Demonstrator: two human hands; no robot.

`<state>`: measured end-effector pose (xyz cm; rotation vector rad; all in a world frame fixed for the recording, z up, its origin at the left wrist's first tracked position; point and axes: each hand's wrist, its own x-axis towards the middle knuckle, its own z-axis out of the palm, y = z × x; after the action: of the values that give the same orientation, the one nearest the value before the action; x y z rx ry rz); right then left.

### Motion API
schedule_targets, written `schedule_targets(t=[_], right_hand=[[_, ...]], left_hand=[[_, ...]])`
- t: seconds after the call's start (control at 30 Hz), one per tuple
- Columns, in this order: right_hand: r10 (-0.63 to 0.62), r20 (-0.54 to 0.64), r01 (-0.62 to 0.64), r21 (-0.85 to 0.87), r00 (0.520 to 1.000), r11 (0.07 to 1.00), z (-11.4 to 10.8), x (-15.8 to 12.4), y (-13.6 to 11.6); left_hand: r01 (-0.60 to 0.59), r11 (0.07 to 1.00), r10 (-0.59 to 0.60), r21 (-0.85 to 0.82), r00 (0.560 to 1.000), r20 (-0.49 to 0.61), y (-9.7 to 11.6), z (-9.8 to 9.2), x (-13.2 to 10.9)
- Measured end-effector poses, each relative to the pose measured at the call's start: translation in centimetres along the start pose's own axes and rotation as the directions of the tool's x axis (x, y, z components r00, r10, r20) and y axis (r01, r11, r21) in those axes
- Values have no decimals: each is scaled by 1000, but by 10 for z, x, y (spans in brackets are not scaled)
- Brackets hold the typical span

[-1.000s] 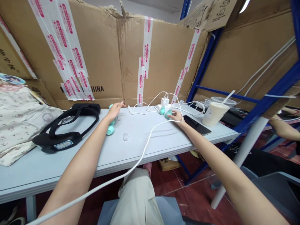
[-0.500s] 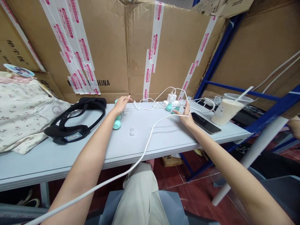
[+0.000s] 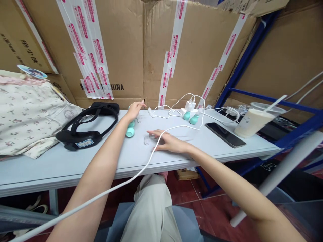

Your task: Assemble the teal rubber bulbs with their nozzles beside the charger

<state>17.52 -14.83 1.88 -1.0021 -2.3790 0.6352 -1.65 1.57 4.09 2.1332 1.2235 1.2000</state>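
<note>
My left hand [image 3: 135, 110] is stretched out at the back of the table, fingers extended, over a row of small teal bottle-like pieces [image 3: 130, 131] partly hidden under it. A small clear plastic piece [image 3: 139, 119] lies just beside that hand. My right hand [image 3: 169, 142] is held low over the middle of the table with thumb and fingers apart. Near its fingertips lies another small clear plastic piece [image 3: 146, 139], untouched as far as I can see. Two teal pieces [image 3: 186, 115] stand farther right, near the white charger [image 3: 190, 105].
A white cable [image 3: 131, 178] runs from the charger across the table and over my left forearm. At left are a black headset [image 3: 85, 136] and a floral cloth bag [image 3: 30, 114]. At right lie a phone [image 3: 225, 134] and a drink cup with a straw [image 3: 253, 122]. Cardboard [image 3: 123, 43] stands behind.
My right hand has left the teal piece by the charger and moved left to the clear plastic piece. That teal piece now stands on the table. My left hand has stayed by its row.
</note>
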Motion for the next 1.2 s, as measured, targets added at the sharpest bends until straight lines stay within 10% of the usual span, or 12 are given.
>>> schedule_targets(t=[0.2, 0.5, 0.8, 1.0, 1.2], right_hand=[[-94, 12, 93, 53, 995, 994, 8, 39, 10], [-91, -507, 94, -19, 857, 995, -43, 126, 40], [-293, -380, 177, -309, 877, 934, -42, 163, 50], [9, -280, -194, -643, 960, 741, -56, 171, 71], [154, -146, -210, -773, 977, 598, -42, 190, 80]], left_hand=[[8, 1000, -9, -8, 1000, -11, 2, -1, 0], [42, 965, -34, -259, 999, 38, 8, -2, 4], [170, 879, -206, -445, 978, -35, -7, -15, 1], [259, 778, -354, -573, 933, -59, -13, -16, 8], [216, 724, -296, -655, 955, -12, -8, -11, 12]])
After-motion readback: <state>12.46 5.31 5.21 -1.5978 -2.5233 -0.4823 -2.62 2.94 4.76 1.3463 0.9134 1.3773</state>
